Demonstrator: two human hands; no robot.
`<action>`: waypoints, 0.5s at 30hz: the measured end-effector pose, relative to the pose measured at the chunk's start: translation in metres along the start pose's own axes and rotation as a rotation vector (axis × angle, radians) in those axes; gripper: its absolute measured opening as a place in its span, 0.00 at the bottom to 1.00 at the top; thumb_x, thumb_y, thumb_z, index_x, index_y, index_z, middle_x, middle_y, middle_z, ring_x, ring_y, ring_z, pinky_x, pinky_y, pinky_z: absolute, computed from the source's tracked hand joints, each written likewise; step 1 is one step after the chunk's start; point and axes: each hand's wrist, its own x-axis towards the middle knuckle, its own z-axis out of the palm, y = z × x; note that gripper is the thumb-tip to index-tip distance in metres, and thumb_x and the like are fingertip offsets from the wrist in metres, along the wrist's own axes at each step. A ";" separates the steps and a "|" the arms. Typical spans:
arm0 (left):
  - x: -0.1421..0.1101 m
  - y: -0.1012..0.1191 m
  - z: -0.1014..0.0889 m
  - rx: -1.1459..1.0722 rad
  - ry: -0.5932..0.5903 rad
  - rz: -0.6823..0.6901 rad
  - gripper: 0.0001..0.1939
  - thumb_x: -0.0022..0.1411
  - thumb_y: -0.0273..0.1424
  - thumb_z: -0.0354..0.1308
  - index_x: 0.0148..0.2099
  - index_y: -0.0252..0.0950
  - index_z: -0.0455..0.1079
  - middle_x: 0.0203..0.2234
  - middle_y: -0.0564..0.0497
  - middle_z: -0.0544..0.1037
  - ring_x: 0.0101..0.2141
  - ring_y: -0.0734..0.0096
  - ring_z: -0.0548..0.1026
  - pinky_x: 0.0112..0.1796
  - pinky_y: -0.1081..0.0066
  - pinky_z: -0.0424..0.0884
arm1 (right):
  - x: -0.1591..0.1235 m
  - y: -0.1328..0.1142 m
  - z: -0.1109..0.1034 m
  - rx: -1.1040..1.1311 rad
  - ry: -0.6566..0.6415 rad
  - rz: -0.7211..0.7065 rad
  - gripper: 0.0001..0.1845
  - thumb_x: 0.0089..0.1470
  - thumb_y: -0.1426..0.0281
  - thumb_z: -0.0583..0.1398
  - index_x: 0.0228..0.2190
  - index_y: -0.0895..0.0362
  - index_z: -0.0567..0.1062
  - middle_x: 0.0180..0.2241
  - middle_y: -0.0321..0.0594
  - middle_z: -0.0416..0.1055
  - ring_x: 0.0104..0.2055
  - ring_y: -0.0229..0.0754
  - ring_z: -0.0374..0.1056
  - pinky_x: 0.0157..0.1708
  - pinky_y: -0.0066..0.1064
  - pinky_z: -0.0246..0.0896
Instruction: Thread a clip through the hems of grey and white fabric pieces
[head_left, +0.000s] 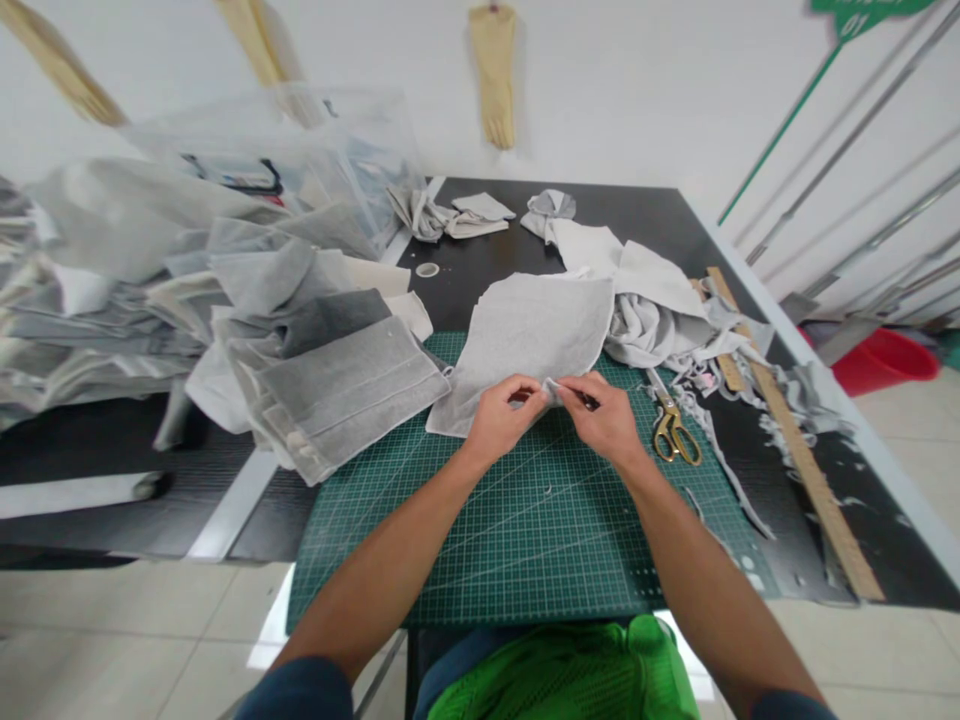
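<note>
A light grey cloth (536, 325) lies on the green cutting mat (517, 540). Its near edge is pinched up between my two hands, which almost meet there. My left hand (506, 418) is closed, thumb and fingertips gripping the edge. Just to its right, my right hand (601, 415) pinches the same edge, also closed. The exact fold under the fingertips is too small to make out. Gold-handled scissors (675, 430) rest on the mat to the right of my right hand. Left of my left hand sits a stack of grey cloths (352, 385).
A large pile of cloths (97, 320) and a clear plastic box (360, 170) stand at the left. Wooden rulers (810, 470) and fabric scraps (720, 345) lie at the right, with white cloths (660, 275) behind. A tape roll (427, 270) is near the back. Yellow gloves (493, 75) hang on the wall.
</note>
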 end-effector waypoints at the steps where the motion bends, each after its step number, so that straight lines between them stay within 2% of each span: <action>1: 0.000 -0.001 -0.001 -0.016 0.021 0.008 0.06 0.63 0.34 0.63 0.39 0.36 0.75 0.33 0.52 0.81 0.35 0.71 0.77 0.41 0.70 0.74 | 0.000 -0.002 0.002 0.010 -0.006 -0.013 0.11 0.62 0.62 0.63 0.39 0.52 0.84 0.31 0.40 0.78 0.32 0.42 0.69 0.33 0.34 0.65; 4: 0.002 -0.003 -0.003 -0.015 0.076 0.038 0.03 0.62 0.28 0.62 0.39 0.36 0.75 0.34 0.52 0.80 0.36 0.72 0.78 0.41 0.71 0.75 | -0.001 -0.006 0.007 0.054 -0.032 -0.048 0.09 0.61 0.64 0.63 0.39 0.52 0.83 0.35 0.40 0.80 0.36 0.43 0.71 0.37 0.35 0.67; 8: 0.003 -0.003 -0.004 0.022 0.114 0.066 0.05 0.60 0.23 0.60 0.38 0.36 0.75 0.34 0.52 0.81 0.37 0.72 0.78 0.43 0.70 0.75 | -0.002 -0.007 0.012 0.093 -0.043 -0.064 0.07 0.60 0.65 0.64 0.39 0.52 0.82 0.41 0.43 0.80 0.43 0.45 0.74 0.44 0.38 0.69; 13: 0.002 -0.003 -0.004 0.051 0.132 0.075 0.07 0.58 0.21 0.59 0.36 0.36 0.76 0.33 0.52 0.81 0.36 0.72 0.78 0.43 0.70 0.75 | -0.003 -0.009 0.009 0.102 -0.096 -0.083 0.10 0.62 0.64 0.61 0.41 0.52 0.81 0.44 0.44 0.79 0.46 0.46 0.74 0.46 0.39 0.69; 15: 0.002 -0.004 -0.004 0.071 0.137 0.079 0.07 0.58 0.21 0.60 0.36 0.36 0.76 0.33 0.52 0.81 0.35 0.72 0.78 0.43 0.70 0.75 | -0.003 -0.010 0.009 0.091 -0.105 -0.071 0.11 0.61 0.64 0.61 0.43 0.52 0.80 0.44 0.43 0.79 0.43 0.45 0.73 0.44 0.39 0.69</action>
